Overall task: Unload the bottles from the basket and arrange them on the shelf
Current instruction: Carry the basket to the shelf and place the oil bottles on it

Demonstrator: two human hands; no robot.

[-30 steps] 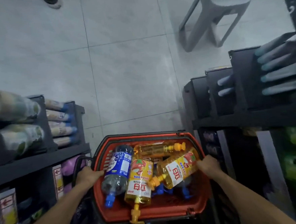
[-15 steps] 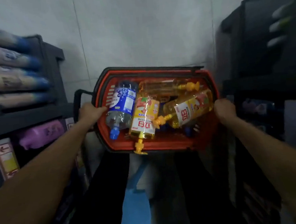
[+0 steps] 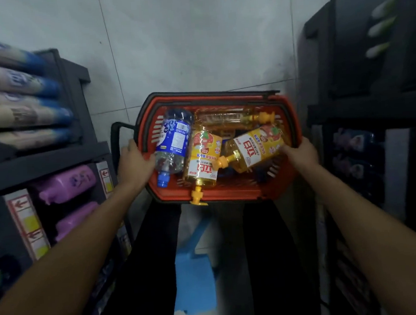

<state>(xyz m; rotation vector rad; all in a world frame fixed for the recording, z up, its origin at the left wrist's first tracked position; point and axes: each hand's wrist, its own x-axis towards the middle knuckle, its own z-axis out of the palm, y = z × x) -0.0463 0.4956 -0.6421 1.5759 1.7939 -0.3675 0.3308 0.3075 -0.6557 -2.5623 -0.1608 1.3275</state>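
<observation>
A red basket [image 3: 232,196] with a black rim hangs low over the tiled floor, between two dark shelf units. My left hand [image 3: 134,162] grips its left rim and my right hand [image 3: 301,150] grips its right rim. Inside lie a clear bottle with a blue label and blue cap [image 3: 174,142], a yellow bottle with a red-and-yellow label [image 3: 203,161] whose yellow cap pokes over the near rim, a second yellow bottle [image 3: 255,149] lying slantwise, and a third [image 3: 233,117] along the far wall.
The left shelf unit [image 3: 44,161] holds blue-capped bottles above and purple bottles [image 3: 66,183] below. The right shelf unit [image 3: 361,112] holds dark packs and pale bottles up top. A blue object [image 3: 195,276] lies on the floor between my legs.
The basket has gone down toward the floor and away from my head, both hands still on its rims. My view has tilted down, so the grey stool and far floor are out of sight.
</observation>
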